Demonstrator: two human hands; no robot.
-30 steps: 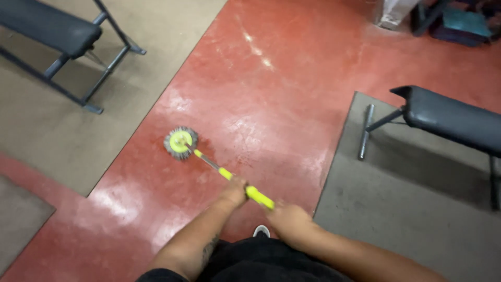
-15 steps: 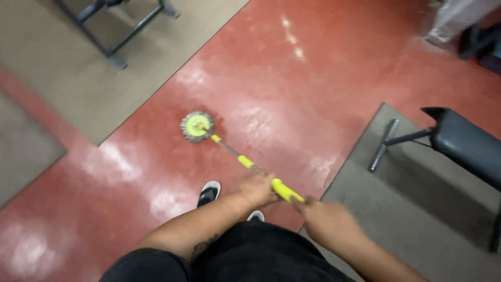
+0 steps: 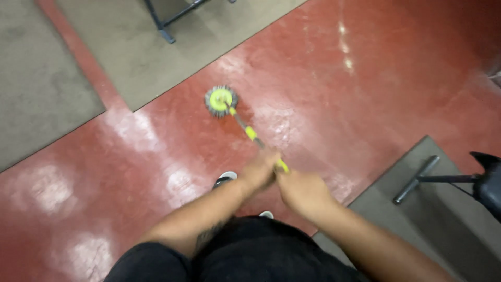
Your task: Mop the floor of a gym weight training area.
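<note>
Partly hidden under the left hand [image 3: 259, 169] and right hand [image 3: 301, 190], both clenched on the mop handle [image 3: 250, 132]; round head [image 3: 220, 100] ahead on open red floor [image 3: 365, 94], mat edge [image 3: 172, 89] beyond.

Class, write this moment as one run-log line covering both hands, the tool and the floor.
left hand: grips scrubber handle | right hand: grips handle behind it | round brush head: on red floor | grey mat: beside

Relative to the round brush head [image 3: 221, 101] on the floor [image 3: 365, 83]: mat [image 3: 42, 89] left, bench frame [image 3: 172, 15] behind, pole [image 3: 250, 133] running back-right to both hands, bench leg [image 3: 416, 180] far right.
</note>
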